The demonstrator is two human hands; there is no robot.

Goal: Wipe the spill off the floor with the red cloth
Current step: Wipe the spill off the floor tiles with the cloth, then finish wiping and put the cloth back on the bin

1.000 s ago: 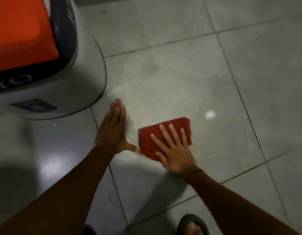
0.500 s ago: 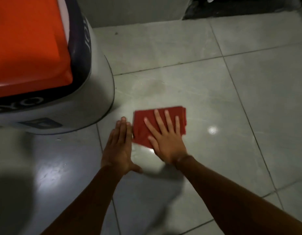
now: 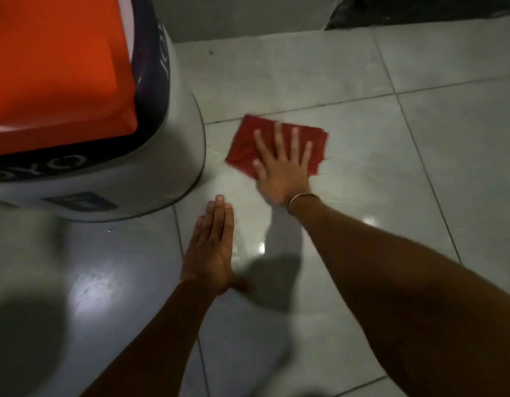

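Red cloth [image 3: 276,144], folded into a rough rectangle, lies flat on the grey tiled floor [image 3: 420,173], just beyond a grout line and just beside the rounded base of a large white bin [image 3: 150,167]. The right hand [image 3: 282,170] presses down on the cloth, palm flat and fingers [image 3: 294,141] spread wide apart; nothing is gripped, the cloth is only pinned under the palm and fingers. The heel of the hand overhangs the cloth's near edge and rests on the tile. A thin bracelet [image 3: 301,197] circles the right wrist.

The left hand [image 3: 212,247] lies flat on the floor nearer the person, fingers straight and held together, thumb stuck out to the side. It holds nothing and is apart from the cloth, near the bin's base.

A wet sheen [image 3: 261,245] with bright glints shows on the tile between the two hands and along the right forearm; its outline is hard to make out. The bin has an orange lid [image 3: 56,64] set in a dark navy rim [image 3: 153,90] with white lettering, only partly readable. Something dark [image 3: 420,8] sits at the far edge of the floor, too dim to identify.
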